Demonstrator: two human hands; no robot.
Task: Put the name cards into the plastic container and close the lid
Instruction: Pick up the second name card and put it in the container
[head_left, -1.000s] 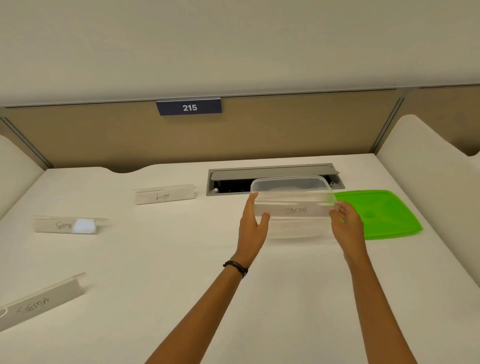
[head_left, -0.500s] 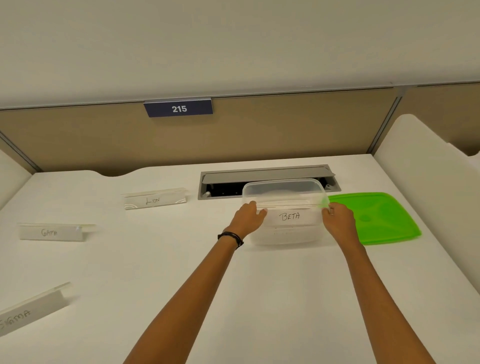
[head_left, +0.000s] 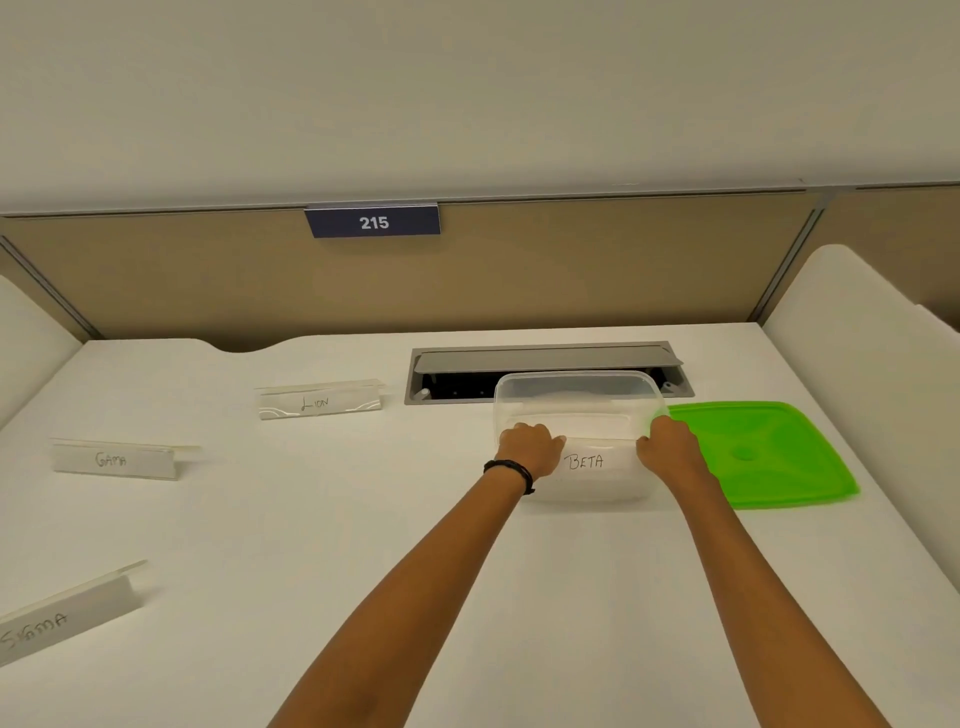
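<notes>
A clear plastic container (head_left: 579, 395) stands open on the white desk, right of centre. The name card marked BETA (head_left: 592, 460) is inside it, seen through the near wall. My left hand (head_left: 530, 448) and my right hand (head_left: 670, 447) each hold one end of that card at the container's near rim. The green lid (head_left: 763, 452) lies flat on the desk just right of the container. Three more name cards stand on the desk to the left: LION (head_left: 319, 402), GAMA (head_left: 114, 460) and SIGMA (head_left: 57, 621).
A grey cable hatch (head_left: 545, 358) is set into the desk right behind the container. A tan partition with a 215 sign (head_left: 373, 222) closes the back. White side panels (head_left: 862, 353) rise at the right and left edges.
Both hands have lowered the BETA card from above the rim down into the container. My left hand turned over and closed on the card's end.
</notes>
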